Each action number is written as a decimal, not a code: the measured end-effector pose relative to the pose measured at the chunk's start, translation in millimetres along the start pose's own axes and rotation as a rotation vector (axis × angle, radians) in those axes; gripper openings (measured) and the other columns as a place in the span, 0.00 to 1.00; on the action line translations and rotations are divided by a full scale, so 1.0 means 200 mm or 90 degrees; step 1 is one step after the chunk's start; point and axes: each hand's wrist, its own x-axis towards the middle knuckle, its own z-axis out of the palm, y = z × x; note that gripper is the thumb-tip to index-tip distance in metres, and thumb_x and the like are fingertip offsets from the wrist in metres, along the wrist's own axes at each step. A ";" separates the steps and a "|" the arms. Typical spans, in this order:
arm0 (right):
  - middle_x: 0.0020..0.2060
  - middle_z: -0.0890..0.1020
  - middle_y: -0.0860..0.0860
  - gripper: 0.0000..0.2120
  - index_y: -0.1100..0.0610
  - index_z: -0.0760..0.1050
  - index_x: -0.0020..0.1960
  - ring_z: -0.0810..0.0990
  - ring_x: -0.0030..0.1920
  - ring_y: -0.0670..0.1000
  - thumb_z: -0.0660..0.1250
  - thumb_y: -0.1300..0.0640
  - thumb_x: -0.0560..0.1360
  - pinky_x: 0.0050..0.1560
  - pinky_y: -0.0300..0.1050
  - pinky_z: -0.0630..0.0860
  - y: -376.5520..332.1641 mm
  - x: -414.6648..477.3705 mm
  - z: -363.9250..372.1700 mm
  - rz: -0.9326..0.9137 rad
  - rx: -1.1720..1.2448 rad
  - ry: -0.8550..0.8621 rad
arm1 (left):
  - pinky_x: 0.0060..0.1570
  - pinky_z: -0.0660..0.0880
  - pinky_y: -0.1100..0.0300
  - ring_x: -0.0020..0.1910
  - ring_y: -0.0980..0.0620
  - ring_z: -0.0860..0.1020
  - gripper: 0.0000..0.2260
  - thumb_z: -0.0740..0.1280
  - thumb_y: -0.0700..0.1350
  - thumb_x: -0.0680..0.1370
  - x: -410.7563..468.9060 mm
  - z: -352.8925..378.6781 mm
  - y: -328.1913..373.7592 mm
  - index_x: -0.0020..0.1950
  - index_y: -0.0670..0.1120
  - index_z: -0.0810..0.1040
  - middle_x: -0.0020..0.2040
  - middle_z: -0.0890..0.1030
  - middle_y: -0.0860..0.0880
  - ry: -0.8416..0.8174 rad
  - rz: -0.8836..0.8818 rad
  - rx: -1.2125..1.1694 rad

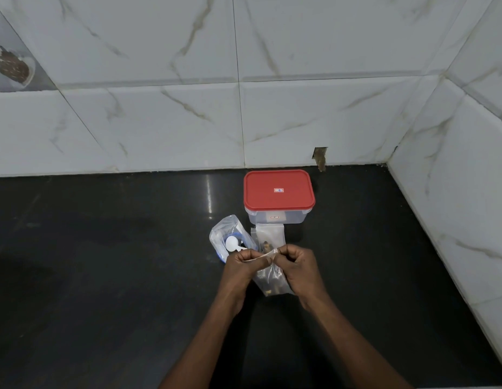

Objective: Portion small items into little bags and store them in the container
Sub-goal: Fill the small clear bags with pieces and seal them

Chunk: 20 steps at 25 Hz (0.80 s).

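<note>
**Sealing step, head view.** L hand (240,262) and R hand (299,263), both in front of the container (258,217), each pinched the top edge of a little bag (272,282) between thumb and fingertips. The bag hung between them w/ brown items (271,292) at its bottom; whether it touched the counter (104,276) could not be told. Judged: portion loaded, mouth being pressed closed. Just behind the hands, nearer the container, lay a flat stack of spare bags (269,233). At the container's front-left sat a larger pouch (230,228) w/ a white spoon (232,244) inside. Farthest, the container itself, red lid (278,197) on, close to the wall (160,122). Next move prob. calls for finishing the seal, then freeing one hand to lift the lid.
</note>
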 end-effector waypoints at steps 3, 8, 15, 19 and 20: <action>0.32 0.83 0.57 0.07 0.60 0.81 0.37 0.78 0.33 0.51 0.67 0.65 0.73 0.36 0.49 0.76 0.01 0.00 0.01 0.009 0.028 0.051 | 0.51 0.78 0.40 0.41 0.39 0.80 0.04 0.73 0.37 0.67 -0.01 0.00 -0.02 0.40 0.38 0.83 0.41 0.82 0.34 0.036 -0.040 -0.078; 0.38 0.85 0.60 0.05 0.64 0.82 0.42 0.83 0.38 0.55 0.68 0.65 0.74 0.42 0.53 0.80 0.01 -0.01 0.00 0.073 0.112 -0.042 | 0.47 0.78 0.44 0.38 0.41 0.80 0.04 0.73 0.37 0.67 0.00 -0.01 -0.01 0.38 0.39 0.80 0.37 0.81 0.37 0.048 -0.010 -0.044; 0.29 0.81 0.58 0.07 0.61 0.79 0.32 0.77 0.32 0.51 0.69 0.64 0.69 0.35 0.50 0.75 0.06 0.01 0.03 0.023 0.023 0.044 | 0.46 0.79 0.44 0.39 0.40 0.78 0.08 0.76 0.41 0.65 0.00 0.03 -0.01 0.35 0.38 0.80 0.37 0.81 0.34 0.039 0.012 0.022; 0.37 0.85 0.61 0.02 0.63 0.83 0.42 0.85 0.40 0.62 0.71 0.65 0.72 0.42 0.56 0.81 0.01 0.00 -0.03 0.030 0.085 -0.018 | 0.53 0.78 0.35 0.43 0.35 0.81 0.06 0.76 0.37 0.70 -0.02 0.00 -0.03 0.43 0.35 0.84 0.47 0.82 0.28 0.045 -0.016 -0.053; 0.38 0.86 0.61 0.02 0.64 0.83 0.43 0.85 0.41 0.62 0.71 0.66 0.72 0.43 0.56 0.82 0.01 0.00 -0.05 0.038 0.104 -0.028 | 0.53 0.78 0.34 0.44 0.35 0.81 0.04 0.75 0.36 0.72 -0.02 0.00 -0.03 0.43 0.36 0.84 0.47 0.82 0.27 0.045 -0.015 -0.056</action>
